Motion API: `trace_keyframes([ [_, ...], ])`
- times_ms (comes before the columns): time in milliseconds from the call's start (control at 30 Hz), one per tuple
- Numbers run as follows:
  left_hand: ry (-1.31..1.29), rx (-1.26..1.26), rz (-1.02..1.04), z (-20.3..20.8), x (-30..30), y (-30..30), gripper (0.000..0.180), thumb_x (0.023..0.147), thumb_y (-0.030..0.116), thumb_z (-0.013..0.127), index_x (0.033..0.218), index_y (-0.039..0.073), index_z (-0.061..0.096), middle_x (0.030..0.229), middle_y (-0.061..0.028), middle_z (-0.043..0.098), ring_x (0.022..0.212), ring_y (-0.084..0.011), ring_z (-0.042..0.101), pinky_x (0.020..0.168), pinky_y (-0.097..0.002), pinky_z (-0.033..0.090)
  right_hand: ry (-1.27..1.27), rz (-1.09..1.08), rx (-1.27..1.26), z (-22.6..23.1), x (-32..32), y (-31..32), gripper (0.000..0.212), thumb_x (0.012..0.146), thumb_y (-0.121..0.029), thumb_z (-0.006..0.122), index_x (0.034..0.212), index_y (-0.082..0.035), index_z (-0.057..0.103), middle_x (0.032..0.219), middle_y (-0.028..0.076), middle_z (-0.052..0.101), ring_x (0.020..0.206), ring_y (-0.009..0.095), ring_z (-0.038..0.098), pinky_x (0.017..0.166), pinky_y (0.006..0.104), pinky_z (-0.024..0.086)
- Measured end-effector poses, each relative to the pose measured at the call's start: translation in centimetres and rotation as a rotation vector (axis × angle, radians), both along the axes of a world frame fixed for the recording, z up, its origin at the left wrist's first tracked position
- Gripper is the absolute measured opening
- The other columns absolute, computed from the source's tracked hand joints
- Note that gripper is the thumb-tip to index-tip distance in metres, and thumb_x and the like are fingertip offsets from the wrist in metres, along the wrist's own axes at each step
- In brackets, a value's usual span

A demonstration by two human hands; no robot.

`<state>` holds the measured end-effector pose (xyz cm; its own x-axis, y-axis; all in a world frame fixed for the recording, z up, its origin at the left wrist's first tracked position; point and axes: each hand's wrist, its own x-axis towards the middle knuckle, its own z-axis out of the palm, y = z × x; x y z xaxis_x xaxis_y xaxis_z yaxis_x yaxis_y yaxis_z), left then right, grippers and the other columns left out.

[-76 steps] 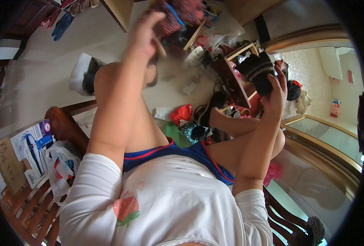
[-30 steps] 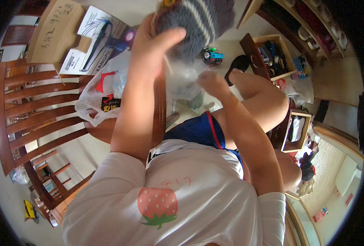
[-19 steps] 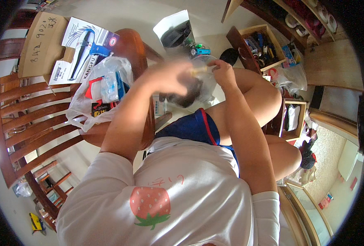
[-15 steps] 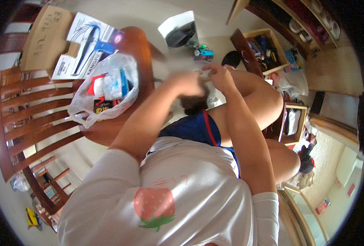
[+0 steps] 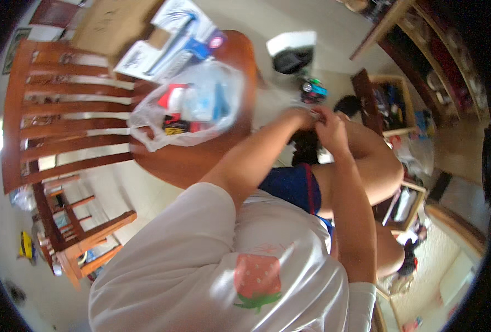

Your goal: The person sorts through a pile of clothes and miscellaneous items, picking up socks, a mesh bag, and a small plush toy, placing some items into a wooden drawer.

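My left hand and my right hand meet in front of my bent knees, fingertips together. The fingers of both are closed in a pinch. Whatever lies between them is small and blurred, and I cannot make it out. Just beyond my hands, a turquoise and black device with round parts sits on the floor. Below the hands is a dark brown shape, partly covered by my left forearm. A white box with something black in its opening stands farther off.
At the left, a wooden chair carries an open plastic bag of packages, a blue-and-white carton and a brown cardboard box. On the right, a pulled-out drawer holds tools. Another open drawer is beside my leg.
The whole view has turned, so the chair, bag and floor items sit farther right. My hands stay together; the left one was apart and smeared by motion before and is now closer to the right.
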<state>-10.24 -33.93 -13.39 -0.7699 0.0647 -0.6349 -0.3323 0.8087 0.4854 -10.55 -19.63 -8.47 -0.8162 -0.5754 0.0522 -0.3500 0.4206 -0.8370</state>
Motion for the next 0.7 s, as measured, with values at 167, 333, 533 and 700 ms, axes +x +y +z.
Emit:
trace_keyframes([
  [167, -0.128, 0.326, 0.457, -6.0, 2.1, -1.4, 0.028, 0.082, 0.029, 0.054, 0.088, 0.003, 0.063, 0.081, -0.0122, 0.061, 0.067, -0.0231, 0.058, 0.056, -0.0381, 0.049, -0.188, -0.078, 0.391, -1.5, 0.6, 2.1, 0.024, 0.074, -0.01, 0.05, 0.094, -0.005, 0.061, 0.085, 0.019, 0.063, 0.084, 0.029, 0.063, 0.073, 0.0356, 0.048],
  [333, 0.045, 0.131, -0.007, -7.0, 0.9, -1.4, 0.027, 0.073, 0.026, 0.068, 0.086, 0.003, 0.063, 0.068, -0.0117, 0.059, 0.059, -0.0235, 0.056, 0.049, -0.0398, 0.048, -0.564, -0.074, 0.205, -3.0, -1.2, 2.8, 0.025, 0.076, -0.023, 0.055, 0.095, -0.009, 0.063, 0.088, 0.02, 0.063, 0.086, 0.037, 0.059, 0.075, 0.0419, 0.047],
  [533, -0.204, 0.081, 0.17, 1.1, -0.3, 0.1, 0.032, 0.074, 0.028, 0.063, 0.088, 0.0, 0.063, 0.08, -0.0161, 0.064, 0.069, -0.0305, 0.063, 0.059, -0.0444, 0.054, -0.237, -0.426, 0.403, -0.5, -1.4, 3.1, 0.026, 0.075, -0.021, 0.054, 0.097, -0.01, 0.064, 0.096, 0.018, 0.063, 0.092, 0.035, 0.059, 0.079, 0.0421, 0.047],
  [700, 0.107, -0.463, -0.127, 9.2, -1.4, 1.2, 0.035, 0.074, 0.034, 0.066, 0.101, 0.011, 0.063, 0.098, -0.0137, 0.063, 0.093, -0.03, 0.06, 0.078, -0.0402, 0.047, -0.035, -0.335, 0.608, 1.0, -0.6, 3.4, 0.022, 0.078, -0.021, 0.052, 0.095, -0.011, 0.062, 0.097, 0.014, 0.063, 0.09, 0.032, 0.061, 0.077, 0.041, 0.049],
])
